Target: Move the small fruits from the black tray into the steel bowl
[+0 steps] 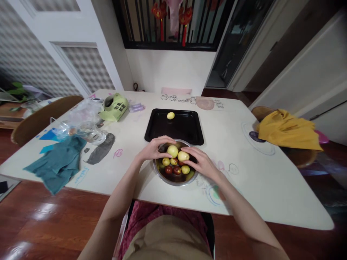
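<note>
In front of me stands a round metal bowl (158, 174) with several jujubes in it, some yellow-green (185, 169) and some red-brown (177, 170). My left hand (155, 148) reaches over its left rim, thumb and fingers closed around a yellow-green jujube (172, 151). From the right, my right hand (200, 159) pinches a paler yellow jujube (183, 156). The two held fruits are side by side above the others. Just behind the bowl lies a black rectangular tray (173, 128), with a single yellow jujube (170, 115) near its far edge.
On the table's left are a green tissue bag (116, 107), clear plastic packaging (89, 130), a small purple packet (137, 107) and a teal cloth (58, 162). A yellow cloth (287, 130) hangs over a chair at right. Drawings mark the white tabletop (260, 187).
</note>
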The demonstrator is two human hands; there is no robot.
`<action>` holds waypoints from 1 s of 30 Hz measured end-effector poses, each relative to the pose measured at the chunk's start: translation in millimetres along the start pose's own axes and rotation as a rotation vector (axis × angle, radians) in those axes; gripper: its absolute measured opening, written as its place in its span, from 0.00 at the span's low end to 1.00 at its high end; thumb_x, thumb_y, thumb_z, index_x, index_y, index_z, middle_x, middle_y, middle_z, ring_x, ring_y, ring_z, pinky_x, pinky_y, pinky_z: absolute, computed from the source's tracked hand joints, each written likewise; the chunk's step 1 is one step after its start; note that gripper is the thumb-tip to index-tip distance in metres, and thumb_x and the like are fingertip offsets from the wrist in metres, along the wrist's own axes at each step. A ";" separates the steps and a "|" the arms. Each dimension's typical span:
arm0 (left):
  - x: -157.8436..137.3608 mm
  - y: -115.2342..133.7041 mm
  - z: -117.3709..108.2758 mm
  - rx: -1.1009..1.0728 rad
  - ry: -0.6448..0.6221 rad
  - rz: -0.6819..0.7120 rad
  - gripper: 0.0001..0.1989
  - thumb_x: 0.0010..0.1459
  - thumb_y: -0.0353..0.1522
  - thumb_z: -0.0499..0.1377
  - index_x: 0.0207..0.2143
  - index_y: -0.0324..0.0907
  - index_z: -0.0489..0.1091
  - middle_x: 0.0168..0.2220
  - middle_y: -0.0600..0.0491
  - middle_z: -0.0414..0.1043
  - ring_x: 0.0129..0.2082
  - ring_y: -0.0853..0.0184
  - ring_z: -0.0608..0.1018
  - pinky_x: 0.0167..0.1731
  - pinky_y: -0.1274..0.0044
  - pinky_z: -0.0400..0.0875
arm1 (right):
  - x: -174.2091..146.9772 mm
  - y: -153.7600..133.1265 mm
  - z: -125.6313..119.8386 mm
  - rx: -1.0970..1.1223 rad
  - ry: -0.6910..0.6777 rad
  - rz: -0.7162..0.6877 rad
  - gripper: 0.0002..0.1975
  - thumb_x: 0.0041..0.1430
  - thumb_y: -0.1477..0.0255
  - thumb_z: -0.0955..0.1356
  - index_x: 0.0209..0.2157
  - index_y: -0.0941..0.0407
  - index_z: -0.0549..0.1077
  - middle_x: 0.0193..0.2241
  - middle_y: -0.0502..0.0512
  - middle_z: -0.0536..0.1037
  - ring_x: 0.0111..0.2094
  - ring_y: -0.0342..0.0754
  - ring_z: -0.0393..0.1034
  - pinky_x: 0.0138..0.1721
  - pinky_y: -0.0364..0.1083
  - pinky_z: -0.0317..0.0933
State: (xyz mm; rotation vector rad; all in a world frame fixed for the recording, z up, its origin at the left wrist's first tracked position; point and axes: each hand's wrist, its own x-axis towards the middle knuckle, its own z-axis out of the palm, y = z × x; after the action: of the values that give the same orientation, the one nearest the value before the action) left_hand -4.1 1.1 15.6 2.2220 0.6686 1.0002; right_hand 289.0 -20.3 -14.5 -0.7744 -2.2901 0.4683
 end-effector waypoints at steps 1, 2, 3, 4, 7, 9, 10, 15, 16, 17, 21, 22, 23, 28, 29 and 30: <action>0.4 -2.4 -0.8 -0.005 0.033 0.004 0.27 0.60 0.44 0.71 0.58 0.43 0.75 0.56 0.40 0.77 0.58 0.53 0.79 0.60 0.60 0.74 | -0.5 0.4 1.0 -0.002 0.032 -0.008 0.21 0.74 0.61 0.67 0.64 0.52 0.72 0.57 0.63 0.80 0.58 0.59 0.76 0.61 0.62 0.71; 1.5 -6.5 -2.2 -0.012 0.075 0.000 0.27 0.62 0.45 0.69 0.59 0.44 0.74 0.58 0.40 0.76 0.60 0.53 0.77 0.61 0.60 0.73 | -0.9 0.8 2.1 -0.005 0.065 -0.016 0.21 0.75 0.61 0.65 0.63 0.52 0.72 0.56 0.63 0.81 0.58 0.58 0.76 0.60 0.61 0.72; 3.8 -12.7 -4.4 -0.018 0.129 -0.015 0.26 0.65 0.46 0.66 0.60 0.44 0.73 0.60 0.40 0.74 0.62 0.53 0.76 0.62 0.59 0.73 | -1.2 1.2 3.1 -0.009 0.094 -0.022 0.20 0.75 0.62 0.64 0.63 0.52 0.73 0.56 0.63 0.81 0.57 0.58 0.77 0.60 0.61 0.72; 7.6 -20.8 -7.3 -0.019 0.192 -0.043 0.24 0.68 0.45 0.63 0.61 0.44 0.72 0.61 0.39 0.72 0.63 0.53 0.75 0.62 0.60 0.73 | -1.5 1.5 4.2 -0.013 0.117 -0.025 0.19 0.76 0.63 0.63 0.63 0.52 0.73 0.55 0.63 0.81 0.56 0.57 0.77 0.59 0.60 0.73; 29.5 -54.6 -19.4 0.076 0.332 -0.170 0.22 0.70 0.42 0.59 0.63 0.45 0.69 0.62 0.41 0.70 0.62 0.56 0.75 0.60 0.62 0.75 | -2.0 1.8 6.7 -0.025 0.166 -0.032 0.18 0.77 0.66 0.61 0.60 0.52 0.75 0.53 0.63 0.82 0.54 0.56 0.78 0.57 0.60 0.74; 51.0 -79.9 -27.6 0.193 0.313 -0.216 0.23 0.69 0.40 0.60 0.63 0.44 0.68 0.63 0.41 0.68 0.61 0.55 0.76 0.58 0.62 0.77 | -2.2 1.6 7.7 -0.036 0.190 -0.046 0.17 0.77 0.67 0.61 0.58 0.53 0.77 0.50 0.63 0.83 0.52 0.56 0.79 0.55 0.59 0.75; 62.6 -91.9 -30.9 0.250 0.274 -0.226 0.23 0.69 0.38 0.59 0.63 0.43 0.68 0.64 0.41 0.68 0.62 0.55 0.74 0.59 0.61 0.76 | -2.2 1.5 7.9 -0.044 0.199 -0.058 0.17 0.77 0.67 0.61 0.56 0.53 0.77 0.50 0.62 0.84 0.51 0.55 0.80 0.55 0.59 0.76; 113.0 -136.4 -32.3 0.523 0.073 -0.341 0.24 0.63 0.29 0.61 0.62 0.39 0.70 0.67 0.39 0.64 0.68 0.52 0.68 0.70 0.57 0.63 | -2.3 1.2 6.5 -0.092 0.223 -0.149 0.15 0.76 0.70 0.61 0.54 0.54 0.77 0.47 0.62 0.85 0.50 0.54 0.81 0.54 0.57 0.76; 120.1 -142.4 -30.3 0.540 0.066 -0.361 0.24 0.62 0.27 0.62 0.61 0.39 0.70 0.67 0.39 0.64 0.68 0.51 0.68 0.70 0.57 0.64 | -2.4 1.5 6.2 -0.101 0.221 -0.158 0.15 0.76 0.70 0.61 0.54 0.54 0.77 0.47 0.62 0.85 0.49 0.54 0.81 0.54 0.57 0.76; 126.1 -147.5 -28.0 0.550 0.068 -0.377 0.25 0.61 0.26 0.62 0.60 0.39 0.71 0.66 0.39 0.65 0.67 0.51 0.69 0.69 0.57 0.65 | -2.6 1.9 6.0 -0.110 0.215 -0.161 0.16 0.76 0.71 0.61 0.54 0.54 0.77 0.47 0.61 0.85 0.49 0.54 0.81 0.54 0.57 0.76; 139.4 -159.6 -19.7 0.550 0.120 -0.406 0.21 0.57 0.23 0.62 0.54 0.40 0.74 0.58 0.40 0.70 0.59 0.52 0.74 0.64 0.56 0.70 | -4.2 4.6 6.8 -0.140 0.195 -0.161 0.17 0.75 0.71 0.60 0.54 0.54 0.77 0.46 0.61 0.85 0.48 0.54 0.81 0.52 0.57 0.77; 140.1 -160.1 -18.5 0.547 0.134 -0.411 0.20 0.57 0.23 0.62 0.53 0.40 0.74 0.56 0.41 0.71 0.57 0.52 0.75 0.63 0.56 0.71 | -4.6 5.1 7.2 -0.146 0.193 -0.165 0.17 0.75 0.72 0.60 0.54 0.54 0.77 0.46 0.62 0.85 0.48 0.54 0.81 0.52 0.57 0.77; 140.0 -159.5 -17.7 0.543 0.149 -0.412 0.20 0.56 0.22 0.62 0.52 0.40 0.74 0.54 0.41 0.72 0.55 0.52 0.76 0.62 0.57 0.72 | -5.1 5.5 7.6 -0.153 0.191 -0.168 0.17 0.75 0.71 0.60 0.55 0.54 0.77 0.46 0.62 0.85 0.48 0.55 0.81 0.51 0.57 0.77; 126.0 -136.5 -19.3 0.518 0.204 -0.356 0.21 0.56 0.23 0.62 0.53 0.40 0.71 0.55 0.42 0.71 0.55 0.54 0.75 0.60 0.60 0.73 | -5.6 4.6 8.5 -0.183 0.164 -0.170 0.18 0.75 0.71 0.60 0.56 0.54 0.77 0.46 0.62 0.85 0.49 0.56 0.80 0.52 0.58 0.77; 120.5 -128.0 -19.8 0.502 0.219 -0.329 0.21 0.57 0.24 0.62 0.54 0.40 0.70 0.55 0.43 0.71 0.55 0.55 0.75 0.60 0.62 0.74 | -5.3 4.2 8.6 -0.192 0.170 -0.179 0.18 0.75 0.71 0.60 0.56 0.55 0.78 0.46 0.63 0.85 0.49 0.56 0.80 0.52 0.59 0.77; 114.0 -118.2 -19.8 0.462 0.252 -0.286 0.21 0.58 0.26 0.63 0.54 0.41 0.70 0.55 0.43 0.71 0.55 0.56 0.76 0.58 0.64 0.75 | -4.9 3.7 8.7 -0.200 0.181 -0.191 0.18 0.75 0.71 0.60 0.56 0.55 0.78 0.46 0.63 0.85 0.49 0.56 0.80 0.51 0.58 0.77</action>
State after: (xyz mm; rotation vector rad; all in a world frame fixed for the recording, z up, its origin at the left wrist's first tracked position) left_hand 24.3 163.1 -1.6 2.3001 1.4093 1.0645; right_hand 287.4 -21.6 -24.9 -0.6552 -2.2335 0.0791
